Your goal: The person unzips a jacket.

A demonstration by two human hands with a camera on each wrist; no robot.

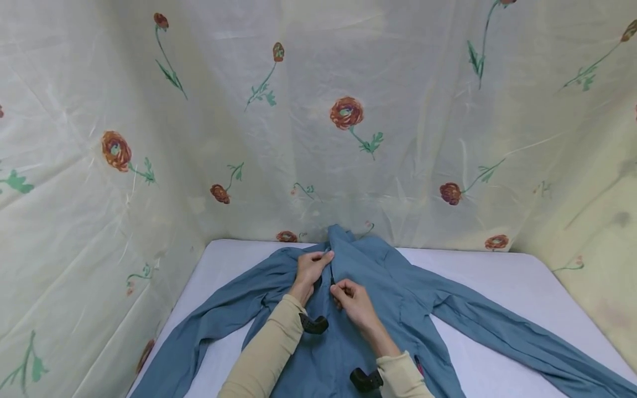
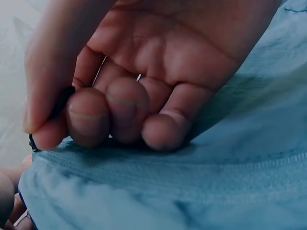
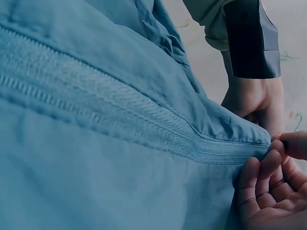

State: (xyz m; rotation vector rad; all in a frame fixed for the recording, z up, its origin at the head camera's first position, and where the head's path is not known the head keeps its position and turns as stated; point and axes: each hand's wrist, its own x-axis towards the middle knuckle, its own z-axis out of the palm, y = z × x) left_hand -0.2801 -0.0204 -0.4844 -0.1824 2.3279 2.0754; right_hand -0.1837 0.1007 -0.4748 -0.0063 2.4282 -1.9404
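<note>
A blue zip-front jacket (image 1: 380, 298) lies spread over the white table, collar at the far side. With thumb and fingers my left hand (image 1: 309, 271) grips the jacket's front edge just below the collar. Nearer to me, at the front opening, my right hand (image 1: 354, 303) has curled fingers; in the left wrist view its thumb and forefinger pinch a small black zip pull (image 2: 62, 101). The right wrist view shows the zip (image 3: 158, 122) running up to the right hand's fingertips (image 3: 274, 147). Only bits of the left hand (image 2: 8, 194) appear in the left wrist view.
Both jacket sleeves reach outward, the left sleeve (image 1: 219, 304) toward the near left and the right sleeve (image 1: 512, 326) toward the near right. Floral cloth (image 1: 398, 138) hangs around the table (image 1: 497, 271). Black cameras (image 1: 314, 324) sit on the wrists.
</note>
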